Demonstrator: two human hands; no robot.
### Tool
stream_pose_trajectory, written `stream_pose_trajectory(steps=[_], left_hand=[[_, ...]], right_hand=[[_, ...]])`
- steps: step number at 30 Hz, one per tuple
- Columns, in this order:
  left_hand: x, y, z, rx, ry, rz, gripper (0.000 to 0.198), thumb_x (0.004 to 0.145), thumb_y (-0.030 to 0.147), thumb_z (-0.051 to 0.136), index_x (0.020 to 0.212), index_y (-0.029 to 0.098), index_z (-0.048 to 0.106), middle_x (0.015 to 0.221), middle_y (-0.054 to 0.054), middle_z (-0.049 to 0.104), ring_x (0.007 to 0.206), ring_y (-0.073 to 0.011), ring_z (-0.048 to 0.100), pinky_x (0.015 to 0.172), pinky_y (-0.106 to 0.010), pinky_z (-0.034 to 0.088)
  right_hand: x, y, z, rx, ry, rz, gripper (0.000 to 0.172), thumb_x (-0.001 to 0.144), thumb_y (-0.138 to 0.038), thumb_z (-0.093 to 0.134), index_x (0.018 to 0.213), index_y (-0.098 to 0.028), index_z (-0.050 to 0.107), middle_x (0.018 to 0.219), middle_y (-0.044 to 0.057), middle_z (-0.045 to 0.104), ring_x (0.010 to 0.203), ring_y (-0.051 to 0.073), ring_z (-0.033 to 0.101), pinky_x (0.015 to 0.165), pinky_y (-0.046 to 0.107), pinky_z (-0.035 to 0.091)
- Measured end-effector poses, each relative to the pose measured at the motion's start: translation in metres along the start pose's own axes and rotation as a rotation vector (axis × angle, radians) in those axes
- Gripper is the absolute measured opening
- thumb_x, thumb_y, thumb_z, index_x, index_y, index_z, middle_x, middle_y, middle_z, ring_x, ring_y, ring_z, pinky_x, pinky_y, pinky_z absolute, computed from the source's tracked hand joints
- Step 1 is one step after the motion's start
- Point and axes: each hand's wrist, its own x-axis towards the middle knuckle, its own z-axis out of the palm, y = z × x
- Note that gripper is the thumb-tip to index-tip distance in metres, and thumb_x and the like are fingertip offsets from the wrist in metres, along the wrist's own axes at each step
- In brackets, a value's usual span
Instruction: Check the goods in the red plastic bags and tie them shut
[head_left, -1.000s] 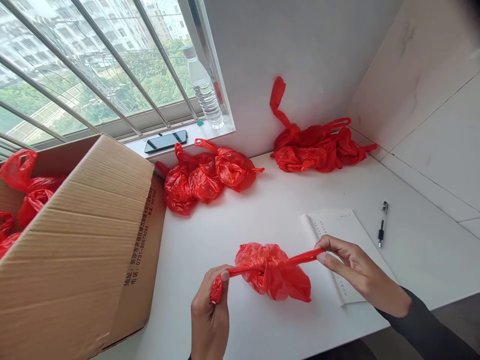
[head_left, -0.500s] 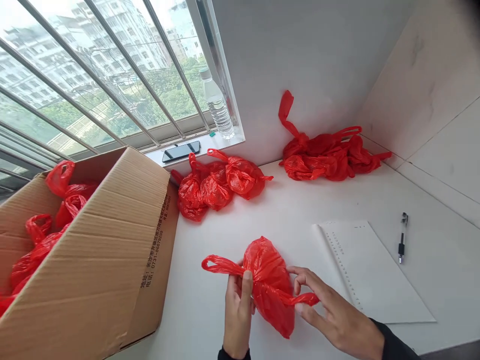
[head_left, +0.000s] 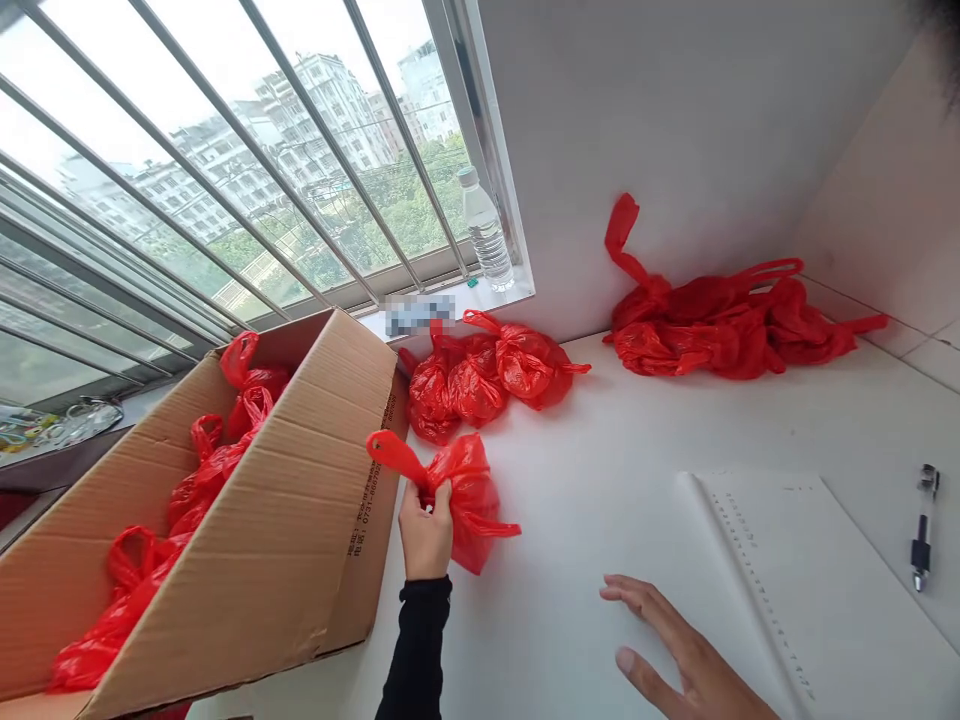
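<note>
A tied red plastic bag (head_left: 474, 490) is pinched at its knot by my left hand (head_left: 426, 535), beside the cardboard box. One looped handle sticks out to the upper left and the other points right. What the bag contains is hidden. Lower right, my right hand (head_left: 675, 650) holds nothing, its thumb and fingers apart over the white tabletop. The cardboard box (head_left: 247, 530) stands on the left with several red bags (head_left: 217, 470) inside. Behind my left hand, a cluster of tied red bags (head_left: 480, 385) rests against the wall.
More red bags (head_left: 720, 325) lie along the back wall. An open notebook (head_left: 817, 570) and a pen (head_left: 922, 530) are on the right. On the sill of the barred window stand a water bottle (head_left: 487, 235) and a blurred flat object (head_left: 420, 314).
My left hand has carried the red bag leftward and up, toward the box. My right hand has let go of the bag's handle and come away from it. The view has swung left.
</note>
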Motion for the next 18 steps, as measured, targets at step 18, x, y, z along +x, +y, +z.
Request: stream_pose_trajectory(steps=[18], left_hand=[[0.087, -0.062, 0.058, 0.570, 0.163, 0.094, 0.039, 0.094, 0.032, 0.063, 0.131, 0.018, 0.058, 0.137, -0.012, 0.057, 0.123, -0.0288, 0.058, 0.102, -0.054, 0.049]], right_hand=[[0.050, 0.032, 0.004, -0.062, -0.006, -0.203, 0.029, 0.097, -0.040, 0.042, 0.109, -0.027, 0.066, 0.115, 0.009, 0.062, 0.092, 0.021, 0.064, 0.082, 0.036, 0.054]])
